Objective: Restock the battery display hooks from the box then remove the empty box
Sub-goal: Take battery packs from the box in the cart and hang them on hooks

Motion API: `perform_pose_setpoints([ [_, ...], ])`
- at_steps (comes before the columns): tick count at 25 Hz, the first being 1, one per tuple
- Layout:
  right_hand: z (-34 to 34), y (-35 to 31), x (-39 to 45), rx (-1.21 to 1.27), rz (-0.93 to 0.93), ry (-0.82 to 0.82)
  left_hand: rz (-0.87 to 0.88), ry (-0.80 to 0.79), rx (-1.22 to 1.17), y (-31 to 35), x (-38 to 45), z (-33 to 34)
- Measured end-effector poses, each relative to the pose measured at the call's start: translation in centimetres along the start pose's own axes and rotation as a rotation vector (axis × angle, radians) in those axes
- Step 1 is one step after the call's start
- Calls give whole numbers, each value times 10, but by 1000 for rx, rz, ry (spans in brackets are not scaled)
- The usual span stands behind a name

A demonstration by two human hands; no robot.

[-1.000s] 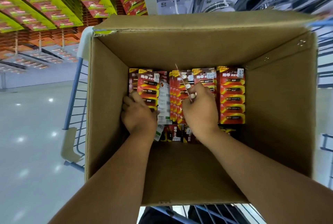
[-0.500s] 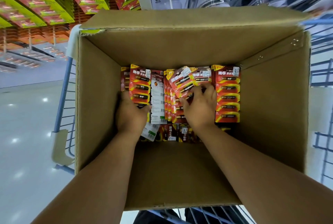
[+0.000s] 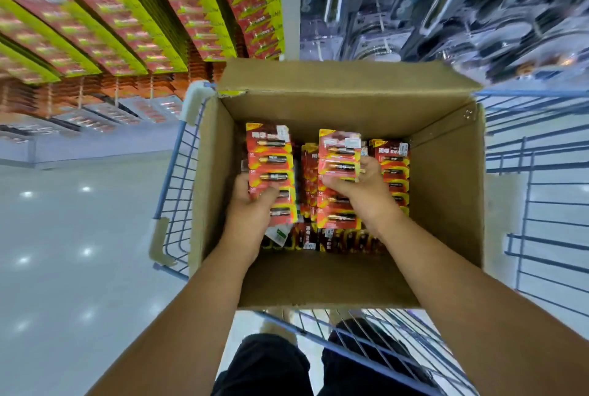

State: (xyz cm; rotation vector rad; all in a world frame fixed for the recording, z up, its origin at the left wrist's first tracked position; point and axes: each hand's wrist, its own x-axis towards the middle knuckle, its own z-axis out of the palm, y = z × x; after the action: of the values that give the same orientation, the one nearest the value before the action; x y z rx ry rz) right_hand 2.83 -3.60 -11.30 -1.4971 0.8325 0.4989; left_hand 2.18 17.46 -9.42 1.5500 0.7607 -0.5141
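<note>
head view — both hands inside the cardboard box [image 3: 446, 204] in a blue cart [image 3: 173, 179]: left hand [image 3: 251, 207] fingers curl round one battery pack stack [image 3: 271, 166], right hand [image 3: 360, 188] pinches another stack [image 3: 339, 156].

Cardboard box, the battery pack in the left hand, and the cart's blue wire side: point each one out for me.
cardboard box [image 3: 446, 204]: head view, bare inner right wall.
battery pack in the left hand [image 3: 269, 159]: head view, middle of the card's front.
blue wire cart [image 3: 173, 204]: head view, left side grid.
</note>
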Motion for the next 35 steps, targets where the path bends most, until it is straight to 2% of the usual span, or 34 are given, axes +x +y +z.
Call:
perform_pose_setpoints([
  [6,-2,-80,-125,264,-243,-69,117,-282,-193,72,-93,-44],
  [8,3,-107,-164,313,-321,-140,197,-307,-255,102,-120,-62],
  [12,25,-153,-226,258,-428,-309,386,-208,-265,154,-183,-98],
  [18,84,-205,-287,90,-602,-543,557,123,-274,178,-259,-174],
  [23,155,-228,-337,-19,-683,-568,625,296,-348,182,-292,-261],
  [28,253,-252,-380,-62,-762,-567,730,323,-336,204,-300,-367],
  [35,423,-287,-433,-39,-825,-537,804,249,-301,248,-279,-545],
])
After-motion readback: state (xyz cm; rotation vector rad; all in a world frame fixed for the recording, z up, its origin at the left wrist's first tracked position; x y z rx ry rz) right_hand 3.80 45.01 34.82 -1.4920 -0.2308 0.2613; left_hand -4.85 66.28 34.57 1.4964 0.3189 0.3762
